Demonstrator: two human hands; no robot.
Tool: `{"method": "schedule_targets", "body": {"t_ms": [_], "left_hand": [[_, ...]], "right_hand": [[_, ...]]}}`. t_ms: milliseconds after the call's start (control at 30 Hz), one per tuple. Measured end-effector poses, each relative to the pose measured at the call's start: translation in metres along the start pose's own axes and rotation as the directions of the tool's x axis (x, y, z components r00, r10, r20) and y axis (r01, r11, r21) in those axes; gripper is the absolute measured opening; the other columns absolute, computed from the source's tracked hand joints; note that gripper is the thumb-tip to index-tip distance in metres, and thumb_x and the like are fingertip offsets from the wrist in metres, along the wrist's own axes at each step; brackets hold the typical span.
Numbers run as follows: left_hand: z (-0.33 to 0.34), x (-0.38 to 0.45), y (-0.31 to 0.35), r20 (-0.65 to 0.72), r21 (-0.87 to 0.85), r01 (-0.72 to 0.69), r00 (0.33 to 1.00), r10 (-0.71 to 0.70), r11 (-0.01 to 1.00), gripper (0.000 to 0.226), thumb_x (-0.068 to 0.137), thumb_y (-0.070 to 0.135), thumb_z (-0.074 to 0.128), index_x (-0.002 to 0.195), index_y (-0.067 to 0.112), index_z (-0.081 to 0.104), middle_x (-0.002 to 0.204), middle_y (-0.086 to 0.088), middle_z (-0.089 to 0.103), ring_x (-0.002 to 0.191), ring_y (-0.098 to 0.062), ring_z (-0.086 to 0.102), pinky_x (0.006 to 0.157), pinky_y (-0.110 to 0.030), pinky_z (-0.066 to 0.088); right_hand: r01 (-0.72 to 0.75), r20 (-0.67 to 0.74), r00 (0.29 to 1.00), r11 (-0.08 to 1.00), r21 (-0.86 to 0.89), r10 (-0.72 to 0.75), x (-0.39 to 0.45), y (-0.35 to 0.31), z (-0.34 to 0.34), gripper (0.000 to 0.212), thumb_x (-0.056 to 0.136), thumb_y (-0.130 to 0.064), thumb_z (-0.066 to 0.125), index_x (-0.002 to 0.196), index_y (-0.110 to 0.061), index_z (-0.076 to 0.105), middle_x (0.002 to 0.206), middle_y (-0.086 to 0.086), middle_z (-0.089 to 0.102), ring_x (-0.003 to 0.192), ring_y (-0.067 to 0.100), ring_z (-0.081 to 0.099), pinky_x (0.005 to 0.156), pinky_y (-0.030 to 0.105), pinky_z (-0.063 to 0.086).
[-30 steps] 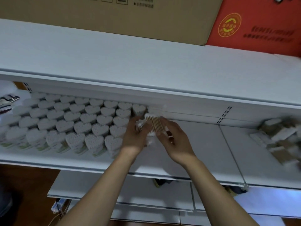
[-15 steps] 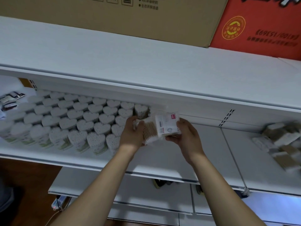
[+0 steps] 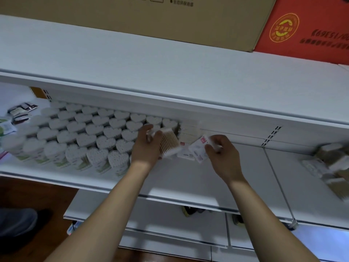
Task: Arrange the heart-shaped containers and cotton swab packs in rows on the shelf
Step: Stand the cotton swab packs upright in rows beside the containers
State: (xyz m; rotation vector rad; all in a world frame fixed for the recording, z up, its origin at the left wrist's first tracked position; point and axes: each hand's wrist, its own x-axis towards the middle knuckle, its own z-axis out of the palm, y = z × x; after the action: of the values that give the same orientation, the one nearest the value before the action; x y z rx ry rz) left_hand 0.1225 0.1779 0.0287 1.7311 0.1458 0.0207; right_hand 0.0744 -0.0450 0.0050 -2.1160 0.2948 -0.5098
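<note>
The heart-shaped containers (image 3: pixel 90 137) already stand in neat rows on the left part of the shelf (image 3: pixel 188 178). Now it looks like the swab packs' turn. The left hand (image 3: pixel 146 146) holds a cotton swab pack (image 3: pixel 169 142) just beside the last hearts; its fingers are curled round the pack, and you can see the brown sticks inside. The right hand (image 3: pixel 221 154) pinches a second pack (image 3: pixel 198 149) with a white and red label, tilted, with its fingers bent on the pack's edge. Behind the two hands, a short stack of packs (image 3: pixel 188 130) stands at the back of the shelf, right next to the hearts. More loose packs (image 3: pixel 328 163) lie in a messy pile far off on the right.

I think the next move is to set the held packs down in front of that stack, straight and close, so a new row starts beside the hearts.
</note>
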Motion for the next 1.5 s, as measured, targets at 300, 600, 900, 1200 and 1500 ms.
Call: {"method": "schedule_targets", "body": {"t_ms": [300,600,900,1200,1500], "left_hand": [[-0.009,-0.001,-0.004,-0.016,-0.069,0.015,1.000,-0.016,0.997,0.036,0.097,0.033,0.061,0.132,0.026,0.052,0.126,-0.006,0.056,0.101,-0.026,0.063,0.045,-0.019,0.053],[-0.013,-0.004,-0.008,0.012,-0.108,0.012,1.000,-0.011,0.994,0.032,0.098,0.031,0.061,0.129,0.027,0.054,0.116,0.001,0.056,0.090,-0.011,0.062,0.055,-0.027,0.059],[-0.003,-0.005,-0.008,0.058,-0.115,0.022,0.998,-0.016,0.993,0.035,0.096,0.033,0.063,0.129,0.026,0.054,0.120,-0.002,0.056,0.091,-0.007,0.061,0.054,-0.025,0.058],[0.024,-0.009,-0.003,0.097,-0.162,0.088,0.993,-0.073,0.983,0.036,0.092,0.039,0.068,0.120,0.021,0.055,0.120,-0.007,0.059,0.096,-0.017,0.063,0.055,-0.035,0.061],[0.032,-0.016,0.005,0.193,-0.125,0.092,0.979,-0.066,0.988,0.030,0.100,0.034,0.055,0.129,0.025,0.052,0.117,-0.004,0.060,0.093,-0.018,0.066,0.069,-0.044,0.063]], "right_hand": [[0.446,0.160,0.895,0.834,-0.326,-0.416,-0.006,0.021,0.057,0.038,0.080,-0.001,0.070,0.114,-0.018,0.073,0.112,0.004,0.063,0.102,0.027,0.056,0.082,0.033,0.052],[0.491,0.069,0.849,0.732,-0.472,-0.525,-0.002,0.030,0.067,0.034,0.075,0.001,0.074,0.107,-0.012,0.075,0.104,0.012,0.063,0.097,0.032,0.052,0.079,0.039,0.052],[0.411,-0.025,0.879,0.783,-0.467,-0.476,-0.009,0.023,0.058,0.041,0.090,-0.017,0.055,0.130,-0.010,0.063,0.128,0.016,0.056,0.115,0.037,0.053,0.093,0.047,0.050],[0.631,0.177,0.775,0.754,-0.179,-0.607,-0.024,0.001,0.028,0.045,0.091,-0.023,0.061,0.135,-0.011,0.059,0.143,0.008,0.051,0.130,0.024,0.049,0.108,0.029,0.041],[-0.172,0.100,0.985,0.794,0.583,0.140,-0.028,-0.025,0.007,0.027,0.095,-0.005,0.063,0.116,-0.021,0.059,0.101,0.009,0.073,0.076,0.021,0.072,0.061,0.030,0.058]]}}
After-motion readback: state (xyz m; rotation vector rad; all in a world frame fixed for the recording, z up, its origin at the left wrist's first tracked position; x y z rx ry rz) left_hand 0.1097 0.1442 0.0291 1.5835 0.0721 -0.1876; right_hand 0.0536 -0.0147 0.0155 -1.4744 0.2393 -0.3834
